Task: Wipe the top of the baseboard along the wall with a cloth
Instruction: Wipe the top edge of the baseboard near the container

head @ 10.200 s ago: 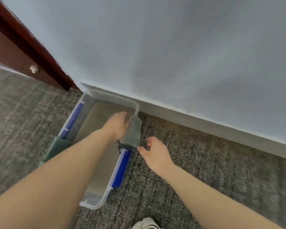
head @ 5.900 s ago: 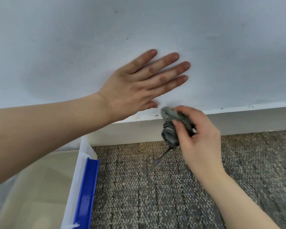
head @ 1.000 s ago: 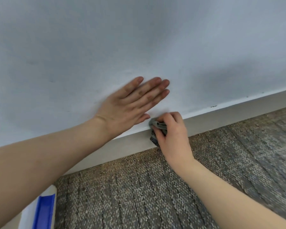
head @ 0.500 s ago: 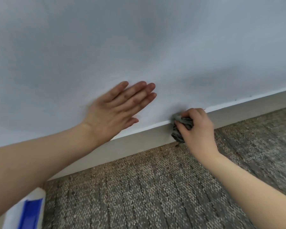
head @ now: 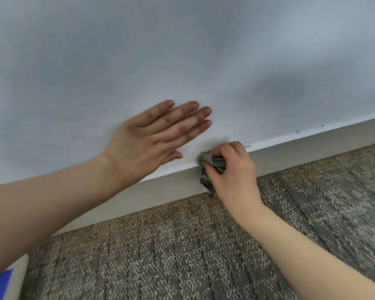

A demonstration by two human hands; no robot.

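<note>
Grey cloth (head: 208,158), bunched into a small wad, sits on the top edge of the white baseboard (head: 171,188), right where the board meets the pale blue-grey wall (head: 182,50). Your right hand (head: 231,169) grips it: the fingers (head: 232,148) curl over the wad from above and the thumb pinches it from the near side. A dark speckled part of the cloth hangs down across the baseboard's face under your palm. Your left hand (head: 152,137) lies flat on the wall just beside the cloth, to its left. Its fingers (head: 182,113) are straight and close together, pointing right, with the thumb low near the baseboard's top, and it holds nothing. Both of your bare forearms reach in from the bottom corners over the mottled grey-brown carpet (head: 204,245). At the lower left edge you can see a blurred corner of a white plastic container (head: 20,276) with a blue part.
</note>
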